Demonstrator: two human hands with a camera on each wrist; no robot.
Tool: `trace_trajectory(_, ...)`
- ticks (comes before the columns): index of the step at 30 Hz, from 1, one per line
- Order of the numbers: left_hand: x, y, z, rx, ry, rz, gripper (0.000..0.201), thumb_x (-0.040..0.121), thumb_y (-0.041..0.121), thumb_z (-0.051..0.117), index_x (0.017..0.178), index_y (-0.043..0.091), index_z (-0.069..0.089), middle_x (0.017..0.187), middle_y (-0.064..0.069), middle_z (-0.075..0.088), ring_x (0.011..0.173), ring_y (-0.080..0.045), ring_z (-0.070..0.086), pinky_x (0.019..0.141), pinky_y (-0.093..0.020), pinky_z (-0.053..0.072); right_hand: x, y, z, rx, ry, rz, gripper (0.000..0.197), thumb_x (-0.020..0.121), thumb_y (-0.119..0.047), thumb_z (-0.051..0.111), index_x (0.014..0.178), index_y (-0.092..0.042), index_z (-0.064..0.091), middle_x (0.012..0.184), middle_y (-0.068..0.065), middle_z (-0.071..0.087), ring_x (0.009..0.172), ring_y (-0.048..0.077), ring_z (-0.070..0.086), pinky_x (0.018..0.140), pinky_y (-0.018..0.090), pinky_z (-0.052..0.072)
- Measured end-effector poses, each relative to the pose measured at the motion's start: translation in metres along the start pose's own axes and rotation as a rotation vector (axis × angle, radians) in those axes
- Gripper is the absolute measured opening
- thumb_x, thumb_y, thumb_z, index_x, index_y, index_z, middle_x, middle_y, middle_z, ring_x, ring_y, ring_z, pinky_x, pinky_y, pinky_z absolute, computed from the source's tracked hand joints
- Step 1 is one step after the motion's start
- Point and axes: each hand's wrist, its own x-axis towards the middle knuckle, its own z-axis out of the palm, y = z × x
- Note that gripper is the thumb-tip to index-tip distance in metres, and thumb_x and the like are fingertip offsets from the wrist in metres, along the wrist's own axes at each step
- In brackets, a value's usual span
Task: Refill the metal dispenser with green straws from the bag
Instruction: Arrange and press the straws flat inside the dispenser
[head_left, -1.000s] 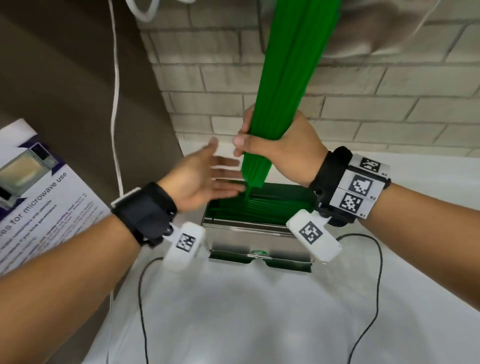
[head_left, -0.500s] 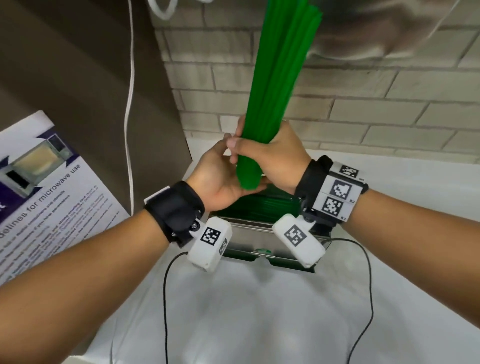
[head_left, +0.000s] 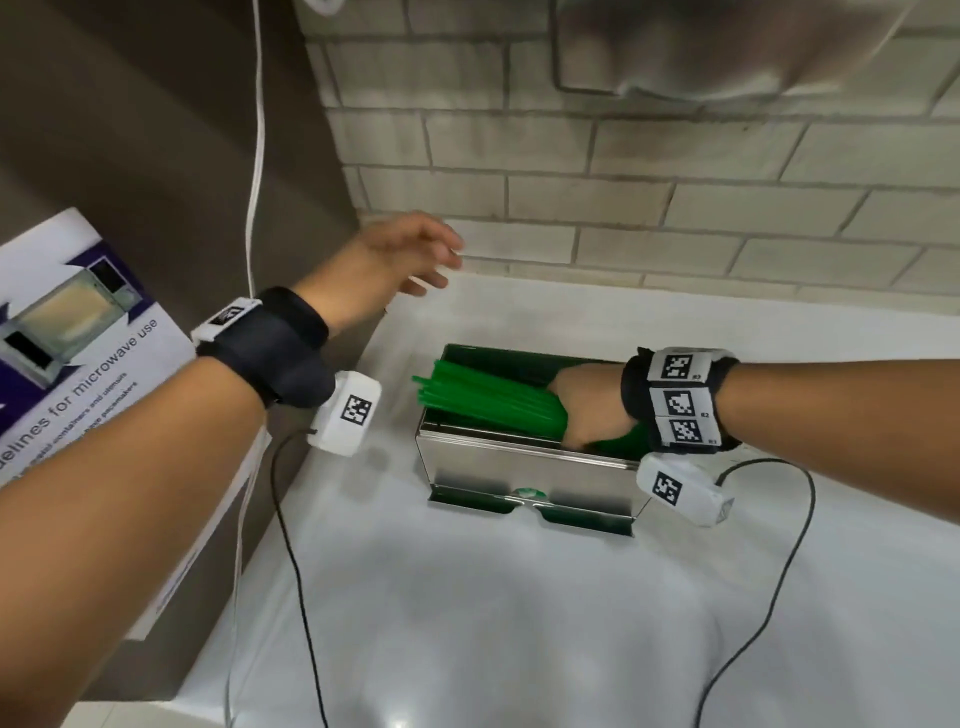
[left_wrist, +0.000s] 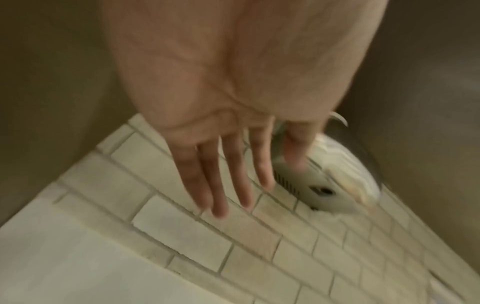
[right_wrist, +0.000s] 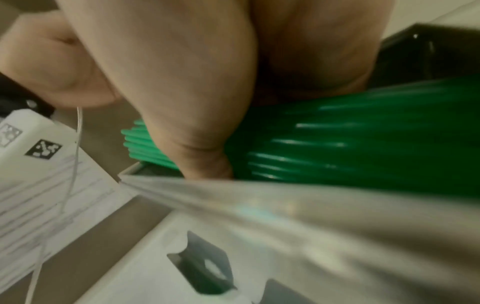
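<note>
The metal dispenser (head_left: 524, 465) stands open-topped on the white counter. A bundle of green straws (head_left: 488, 397) lies across its top, its left ends jutting over the left wall. My right hand (head_left: 584, 410) grips this bundle inside the dispenser's right half; in the right wrist view the thumb (right_wrist: 192, 115) curls over the straws (right_wrist: 350, 139) above the steel wall (right_wrist: 298, 209). My left hand (head_left: 410, 254) hovers up and to the left near the brick wall, fingers (left_wrist: 215, 181) straight and spread, holding nothing. The bag is a blurred shape (head_left: 727, 47) at the top.
A microwave guideline sign (head_left: 78, 353) leans at left against a brown panel. A white cord (head_left: 257, 156) hangs down the corner. Black sensor cables (head_left: 296, 545) trail over the counter (head_left: 519, 623). A pale vented device (left_wrist: 319, 185) is on the tiled wall.
The right hand has swung the upright bundle down flat into the dispenser. The left hand let go of the bundle and moved away up-left, opening its fingers.
</note>
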Motion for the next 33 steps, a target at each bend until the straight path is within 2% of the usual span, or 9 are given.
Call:
trace_trajectory(3,-0.008,0.007,0.015,0.464,-0.454,-0.031,0.029,0.096,0.033,0.066,0.123,0.024,0.067,0.120,0.002,0.071,0.114,-0.018,0.066,0.105,-0.036,0.048,0.003,-0.004,0.006,-0.141,-0.060,0.018,0.008,0.090,-0.011,0.058,0.095,-0.006,0.062,0.069,0.000,0.051,0.062,0.017,0.049,0.049,0.020,0.039)
trace_trajectory(8,-0.020,0.000,0.055,0.898,-0.767,-0.082,0.054,0.099,0.038,0.059,0.150,0.030,0.043,0.129,0.012,0.057,0.104,-0.012,0.056,0.092,-0.028,0.045,0.001,0.002,0.003,-0.235,-0.125,0.047,0.014,0.095,-0.014,0.054,0.082,-0.010,0.056,0.067,-0.002,0.048,0.055,0.010,0.044,0.046,0.018,0.036)
trace_trajectory(11,-0.019,-0.014,0.066,1.063,-0.791,-0.070,0.056,0.099,0.024,0.053,0.153,0.024,0.037,0.116,-0.007,0.066,0.087,-0.024,0.061,0.080,-0.037,0.054,-0.002,0.008,0.005,-0.247,-0.146,0.062,0.021,0.095,-0.013,0.055,0.074,-0.011,0.054,0.068,-0.002,0.049,0.058,0.012,0.047,0.047,0.017,0.038)
trace_trajectory(14,-0.016,-0.024,0.078,1.166,-0.854,-0.070,0.048,0.098,0.010,0.045,0.145,0.014,0.043,0.087,-0.011,0.060,0.065,-0.022,0.048,0.060,-0.036,0.043,-0.004,0.006,0.006,-0.252,-0.181,0.038,0.026,0.095,-0.013,0.056,0.118,-0.002,0.063,0.089,0.004,0.062,0.081,0.021,0.059,0.064,0.024,0.049)
trace_trajectory(18,-0.009,-0.014,0.086,1.170,-0.918,-0.125,0.054,0.103,0.031,0.053,0.154,0.021,0.035,0.104,-0.004,0.059,0.086,-0.022,0.056,0.075,-0.031,0.047,-0.009,0.006,0.002,-0.282,-0.168,0.013,0.060,0.096,-0.014,0.055,0.152,-0.006,0.036,0.141,0.012,0.055,0.122,0.027,0.058,0.090,0.023,0.049)
trace_trajectory(21,0.000,-0.010,0.078,1.051,-0.880,-0.127,0.062,0.095,0.041,0.066,0.151,0.026,0.043,0.135,0.004,0.059,0.115,-0.020,0.059,0.095,-0.030,0.048,-0.013,0.008,0.000,-0.292,-0.173,-0.014,0.062,0.097,-0.010,0.052,0.156,-0.010,0.030,0.146,0.010,0.050,0.127,0.025,0.055,0.080,0.019,0.042)
trace_trajectory(24,0.003,-0.009,0.068,1.009,-0.852,-0.094,0.046,0.092,0.038,0.071,0.136,0.028,0.060,0.127,0.010,0.066,0.109,-0.013,0.062,0.095,-0.030,0.049,-0.014,0.009,-0.001,-0.275,-0.191,-0.050,0.060,0.097,-0.010,0.052,0.154,-0.012,0.034,0.146,0.009,0.051,0.125,0.025,0.056,0.082,0.022,0.044)
trace_trajectory(29,-0.010,-0.010,0.081,1.145,-0.907,-0.023,0.032,0.102,0.023,0.051,0.128,0.024,0.069,0.123,0.007,0.070,0.103,-0.015,0.062,0.095,-0.028,0.049,-0.012,0.012,-0.007,-0.243,-0.203,-0.076,0.054,0.096,-0.016,0.051,0.149,-0.014,0.042,0.127,0.007,0.059,0.104,0.023,0.056,0.076,0.026,0.048)
trace_trajectory(33,-0.009,-0.012,0.082,1.101,-0.802,-0.002,0.020,0.096,0.016,0.055,0.104,0.021,0.073,0.093,0.008,0.068,0.086,-0.016,0.061,0.080,-0.029,0.050,-0.010,0.010,-0.002,-0.225,-0.170,-0.154,0.048,0.106,-0.036,0.040,0.151,-0.020,0.039,0.148,0.007,0.048,0.132,0.026,0.048,0.107,0.035,0.039)
